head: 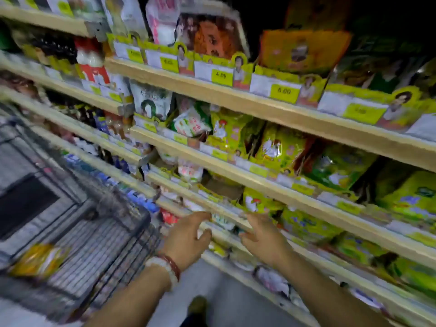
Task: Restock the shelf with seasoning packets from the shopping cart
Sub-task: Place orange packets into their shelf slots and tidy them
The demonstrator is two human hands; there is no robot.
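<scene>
Both my hands reach toward a low shelf (226,213) of yellow-green seasoning packets (257,202). My left hand (186,241), with bead bracelets on its wrist, is spread with relaxed fingers and holds nothing; its fingertips are near the shelf's edge. My right hand (264,237) is also spread and empty, just in front of the shelf lip below the packets. The wire shopping cart (113,234) stands at the left, and one yellow-orange packet (40,258) lies in its basket. The picture is blurred by motion.
Several wooden shelves with yellow price tags (284,92) run diagonally across the view, stocked with packets, bags and dark bottles (94,116). Grey floor and my shoe (197,305) show between cart and shelving.
</scene>
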